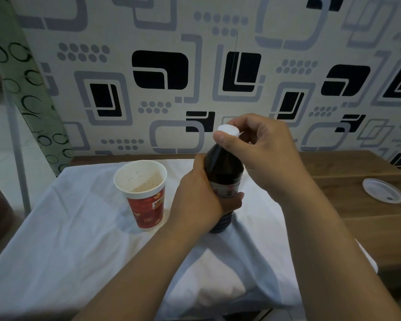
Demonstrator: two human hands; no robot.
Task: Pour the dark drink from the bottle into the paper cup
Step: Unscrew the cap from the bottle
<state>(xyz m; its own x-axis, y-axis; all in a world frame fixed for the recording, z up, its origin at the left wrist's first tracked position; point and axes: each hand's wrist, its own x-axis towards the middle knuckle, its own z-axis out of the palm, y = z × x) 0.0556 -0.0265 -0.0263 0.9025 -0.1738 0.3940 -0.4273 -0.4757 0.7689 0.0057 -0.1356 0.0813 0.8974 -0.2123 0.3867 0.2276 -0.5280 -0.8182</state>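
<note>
Right hand [257, 147] pinching cap [228, 130] atop upright bottle [223, 167], left hand [199, 200] wrapped round its body; cup [144, 193] just left.

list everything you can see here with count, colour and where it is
bottle: one, dark with a red and white label, upright on the cloth, centre
cap: one, white, on top of the bottle
paper cup: one, red and white, upright on the cloth, left of the bottle
cloth: one, white, spread over the near surface
table: one, brown wood, right side
plate: one, white, on the table, far right
wallpaper: grey and black shapes on white, behind
curtain: one, green with dark rings, far left
left hand: one, wrapped around the bottle's middle
right hand: one, fingers on the cap
</note>
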